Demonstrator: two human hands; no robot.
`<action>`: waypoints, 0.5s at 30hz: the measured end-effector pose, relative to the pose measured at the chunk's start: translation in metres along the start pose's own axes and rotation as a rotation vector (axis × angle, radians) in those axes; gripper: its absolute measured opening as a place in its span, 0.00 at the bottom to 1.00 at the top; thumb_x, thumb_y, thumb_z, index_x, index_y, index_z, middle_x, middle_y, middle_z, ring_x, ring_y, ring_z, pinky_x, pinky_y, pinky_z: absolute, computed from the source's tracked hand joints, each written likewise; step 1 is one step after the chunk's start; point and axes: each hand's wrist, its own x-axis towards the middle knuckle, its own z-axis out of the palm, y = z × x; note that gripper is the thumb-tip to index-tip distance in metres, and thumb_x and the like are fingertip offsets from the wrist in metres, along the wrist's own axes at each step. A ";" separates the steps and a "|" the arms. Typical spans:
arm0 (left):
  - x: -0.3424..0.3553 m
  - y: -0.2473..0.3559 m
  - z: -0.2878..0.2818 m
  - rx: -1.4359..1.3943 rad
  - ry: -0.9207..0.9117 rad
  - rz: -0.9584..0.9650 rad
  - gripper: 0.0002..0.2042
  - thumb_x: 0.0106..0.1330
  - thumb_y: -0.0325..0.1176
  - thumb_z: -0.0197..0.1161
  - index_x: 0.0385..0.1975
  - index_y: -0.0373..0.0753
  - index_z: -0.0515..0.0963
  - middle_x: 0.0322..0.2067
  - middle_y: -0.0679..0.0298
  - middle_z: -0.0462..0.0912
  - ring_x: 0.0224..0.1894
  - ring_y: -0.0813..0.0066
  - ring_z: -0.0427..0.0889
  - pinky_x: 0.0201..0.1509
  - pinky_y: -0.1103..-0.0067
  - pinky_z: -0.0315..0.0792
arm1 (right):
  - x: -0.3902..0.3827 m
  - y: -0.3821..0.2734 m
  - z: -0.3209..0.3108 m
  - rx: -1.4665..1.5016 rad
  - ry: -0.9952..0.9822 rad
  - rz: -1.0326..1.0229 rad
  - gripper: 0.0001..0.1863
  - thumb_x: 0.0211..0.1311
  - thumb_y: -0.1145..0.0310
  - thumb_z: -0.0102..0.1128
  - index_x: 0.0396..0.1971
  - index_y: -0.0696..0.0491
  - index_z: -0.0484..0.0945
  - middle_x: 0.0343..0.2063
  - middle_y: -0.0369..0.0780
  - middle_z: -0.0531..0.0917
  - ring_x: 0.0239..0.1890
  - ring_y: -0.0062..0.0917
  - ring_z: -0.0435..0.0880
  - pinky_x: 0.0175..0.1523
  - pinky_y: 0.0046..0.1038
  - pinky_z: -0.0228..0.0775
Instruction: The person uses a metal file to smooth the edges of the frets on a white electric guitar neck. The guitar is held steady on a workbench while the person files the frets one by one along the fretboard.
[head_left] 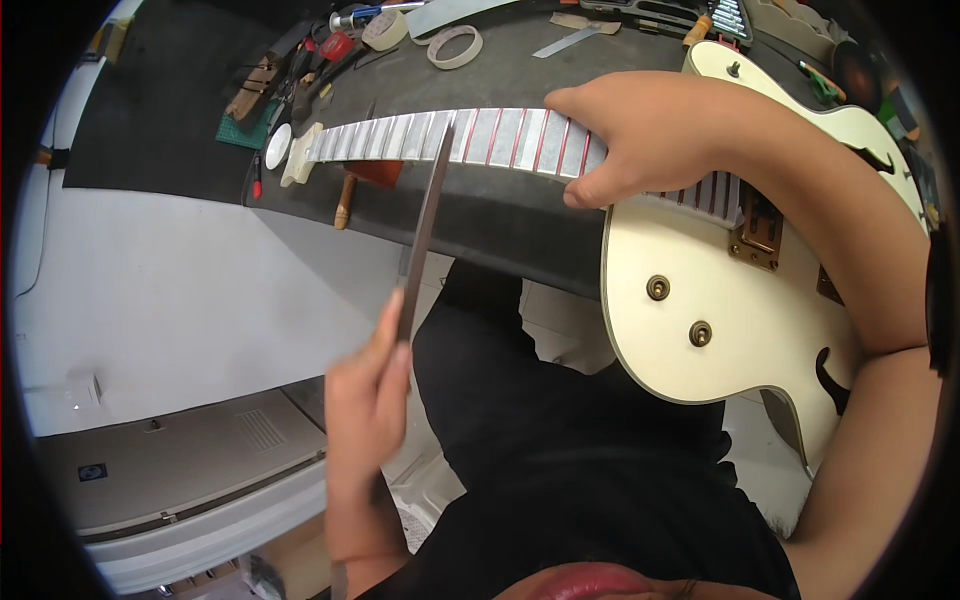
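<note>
A cream electric guitar [680, 375] with f-holes and no visible strings lies across the bench edge, body to the right, headstock [298, 157] to the left. Pale silvery strips cover the fretboard [400, 139] between the frets; the frets nearer the body look red. My left hand [368, 405] is closed round the near end of a long, thin dark file [425, 225], whose far tip reaches the fretboard about mid-neck. Over the neck near the body, my right hand [645, 135] grips it, thumb along the near edge; its other fingers are mostly hidden.
Tape rolls [455, 47], a steel ruler [567, 40] and a red tape measure [336, 45] lie on the dark bench mat [150, 130]. Under the neck is a wooden-handled tool [346, 200]. An open tool case [650, 15] stands at the back.
</note>
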 end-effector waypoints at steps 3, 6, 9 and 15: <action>0.083 0.026 0.001 -0.001 -0.022 0.014 0.24 0.82 0.25 0.60 0.77 0.35 0.76 0.25 0.64 0.77 0.28 0.79 0.73 0.40 0.81 0.73 | 0.003 0.003 -0.002 0.015 0.000 -0.027 0.46 0.63 0.46 0.74 0.74 0.62 0.74 0.49 0.54 0.90 0.52 0.48 0.91 0.58 0.42 0.83; 0.122 0.023 0.005 -0.027 0.002 0.095 0.24 0.83 0.28 0.60 0.77 0.39 0.76 0.25 0.64 0.74 0.30 0.78 0.72 0.40 0.78 0.72 | 0.001 -0.005 -0.004 0.010 0.007 -0.053 0.46 0.63 0.46 0.74 0.73 0.62 0.74 0.48 0.54 0.89 0.51 0.48 0.91 0.58 0.43 0.83; 0.092 0.016 0.006 0.014 0.003 0.088 0.24 0.82 0.27 0.60 0.77 0.36 0.76 0.25 0.62 0.74 0.28 0.75 0.72 0.42 0.77 0.73 | 0.000 0.003 -0.002 0.009 0.034 -0.055 0.45 0.63 0.46 0.75 0.71 0.62 0.75 0.48 0.54 0.89 0.51 0.48 0.91 0.57 0.43 0.83; -0.013 -0.009 -0.006 0.029 -0.017 0.033 0.25 0.79 0.22 0.59 0.76 0.32 0.77 0.25 0.61 0.74 0.27 0.78 0.71 0.43 0.82 0.72 | 0.000 0.002 -0.004 0.028 0.002 -0.022 0.43 0.63 0.47 0.74 0.70 0.63 0.76 0.48 0.54 0.89 0.52 0.48 0.91 0.58 0.43 0.83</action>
